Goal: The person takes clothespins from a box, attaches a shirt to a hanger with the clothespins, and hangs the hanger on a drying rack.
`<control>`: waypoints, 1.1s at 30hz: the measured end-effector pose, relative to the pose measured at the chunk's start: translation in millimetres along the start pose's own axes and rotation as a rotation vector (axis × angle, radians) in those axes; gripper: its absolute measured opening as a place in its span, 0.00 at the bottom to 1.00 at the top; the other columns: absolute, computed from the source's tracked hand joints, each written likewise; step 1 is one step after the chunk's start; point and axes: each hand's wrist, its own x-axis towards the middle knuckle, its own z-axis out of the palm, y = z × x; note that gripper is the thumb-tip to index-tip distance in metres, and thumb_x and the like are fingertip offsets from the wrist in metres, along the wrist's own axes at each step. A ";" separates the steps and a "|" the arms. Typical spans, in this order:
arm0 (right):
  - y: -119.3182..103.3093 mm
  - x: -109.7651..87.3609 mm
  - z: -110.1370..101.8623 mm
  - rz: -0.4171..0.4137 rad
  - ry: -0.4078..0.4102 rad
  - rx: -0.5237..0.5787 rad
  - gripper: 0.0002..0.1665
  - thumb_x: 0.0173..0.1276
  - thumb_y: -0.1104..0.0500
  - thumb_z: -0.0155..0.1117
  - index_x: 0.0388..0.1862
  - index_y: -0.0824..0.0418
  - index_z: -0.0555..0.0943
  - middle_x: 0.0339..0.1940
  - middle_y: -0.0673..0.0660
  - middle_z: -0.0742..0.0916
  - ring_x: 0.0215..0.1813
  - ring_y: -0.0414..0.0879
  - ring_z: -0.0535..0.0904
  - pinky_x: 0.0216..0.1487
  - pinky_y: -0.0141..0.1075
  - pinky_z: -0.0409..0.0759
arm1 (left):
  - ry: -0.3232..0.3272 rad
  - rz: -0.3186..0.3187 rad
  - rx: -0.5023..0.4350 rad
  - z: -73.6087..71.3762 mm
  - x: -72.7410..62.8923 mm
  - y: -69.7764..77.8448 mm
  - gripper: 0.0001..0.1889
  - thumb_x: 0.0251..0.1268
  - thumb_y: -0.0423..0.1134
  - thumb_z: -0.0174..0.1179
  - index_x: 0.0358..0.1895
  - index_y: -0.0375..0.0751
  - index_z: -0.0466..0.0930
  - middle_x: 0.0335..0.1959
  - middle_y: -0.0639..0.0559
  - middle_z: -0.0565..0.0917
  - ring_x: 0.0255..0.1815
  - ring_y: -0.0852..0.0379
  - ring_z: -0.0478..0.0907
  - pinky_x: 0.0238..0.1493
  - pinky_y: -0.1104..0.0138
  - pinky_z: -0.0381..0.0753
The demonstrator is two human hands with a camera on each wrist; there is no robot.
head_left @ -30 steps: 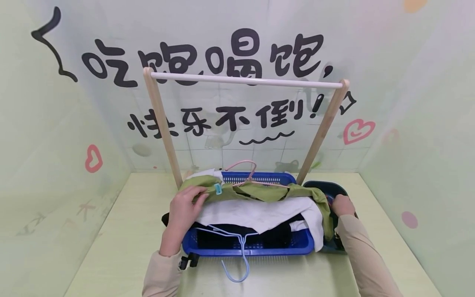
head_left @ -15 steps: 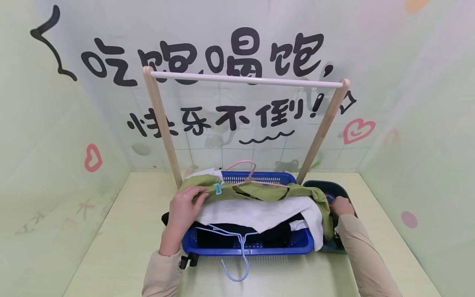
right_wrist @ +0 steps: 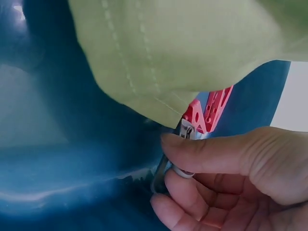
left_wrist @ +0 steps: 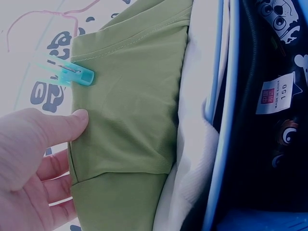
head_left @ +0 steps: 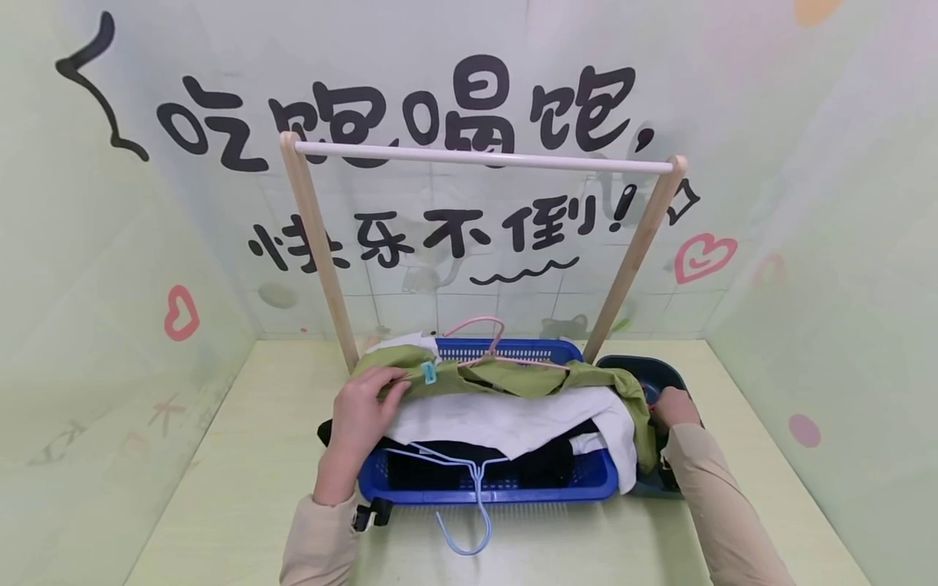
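A green shirt (head_left: 528, 379) hangs on a pink hanger (head_left: 493, 352) over the laundry, with a turquoise clothespin (left_wrist: 77, 74) clipped at its upper edge. My left hand (head_left: 364, 411) pinches that edge beside the clothespin, thumb in front and fingers behind the cloth. Down in the dark blue-green basin (head_left: 636, 365), my right hand (right_wrist: 226, 178) pinches a greyish clothespin (right_wrist: 186, 129) with a metal spring between thumb and fingers. Pink clothespins (right_wrist: 216, 108) lie just beyond it. The shirt's sleeve (right_wrist: 159, 57) droops into the basin, covering part of the view there.
Beneath the green shirt are a white garment (head_left: 469, 419) and black clothing (head_left: 545, 465) in a blue basket (head_left: 498, 495). A light blue hanger (head_left: 479, 496) sticks out over the front rim. Behind stands a wooden rack with a white rod (head_left: 484, 158).
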 end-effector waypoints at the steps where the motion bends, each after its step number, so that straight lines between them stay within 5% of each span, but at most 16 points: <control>1: -0.6 -1.1 -1.3 -0.001 -0.006 -0.003 0.10 0.55 0.68 0.54 0.25 0.78 0.76 0.30 0.76 0.81 0.32 0.62 0.80 0.34 0.51 0.80 | 0.000 0.000 0.000 0.0 0.0 0.0 0.08 0.46 0.29 0.71 0.32 0.33 0.84 0.30 0.43 0.85 0.32 0.45 0.83 0.31 0.54 0.81; 6: -2.1 -3.9 -8.2 0.023 -0.033 -0.022 0.07 0.54 0.67 0.57 0.23 0.73 0.75 0.28 0.70 0.80 0.28 0.55 0.76 0.29 0.48 0.78 | -0.003 -0.008 -0.003 0.5 -0.8 -0.2 0.08 0.46 0.29 0.71 0.32 0.33 0.84 0.30 0.42 0.85 0.32 0.45 0.83 0.31 0.54 0.81; 17: -10.9 -10.5 -31.8 0.062 -0.087 -0.074 0.15 0.47 0.62 0.70 0.29 0.72 0.77 0.34 0.73 0.81 0.33 0.61 0.79 0.31 0.53 0.78 | 0.003 -0.006 -0.007 0.7 -0.7 -1.5 0.09 0.46 0.29 0.71 0.32 0.33 0.84 0.31 0.42 0.85 0.33 0.44 0.83 0.31 0.54 0.81; 24: -9.4 -20.9 -40.7 0.001 -0.085 -0.033 0.06 0.49 0.63 0.68 0.24 0.64 0.78 0.26 0.61 0.81 0.28 0.53 0.77 0.25 0.46 0.76 | 0.000 -0.009 -0.006 1.2 -1.2 -2.2 0.09 0.46 0.29 0.72 0.32 0.33 0.84 0.31 0.42 0.85 0.33 0.44 0.83 0.32 0.54 0.81; 29: -7.7 -28.1 -43.4 -0.059 -0.055 -0.002 0.09 0.49 0.65 0.68 0.28 0.66 0.78 0.26 0.60 0.79 0.28 0.52 0.74 0.24 0.43 0.73 | 0.005 -0.009 -0.007 1.7 -2.2 -2.9 0.09 0.45 0.29 0.72 0.32 0.33 0.84 0.31 0.42 0.85 0.32 0.44 0.83 0.31 0.54 0.81; 33: -8.4 -34.0 -45.8 -0.103 -0.015 0.037 0.10 0.48 0.64 0.69 0.21 0.67 0.76 0.18 0.54 0.76 0.22 0.48 0.68 0.22 0.37 0.68 | 0.009 -0.006 -0.006 1.8 -2.4 -3.4 0.09 0.45 0.29 0.72 0.32 0.33 0.84 0.30 0.42 0.85 0.32 0.44 0.83 0.31 0.54 0.81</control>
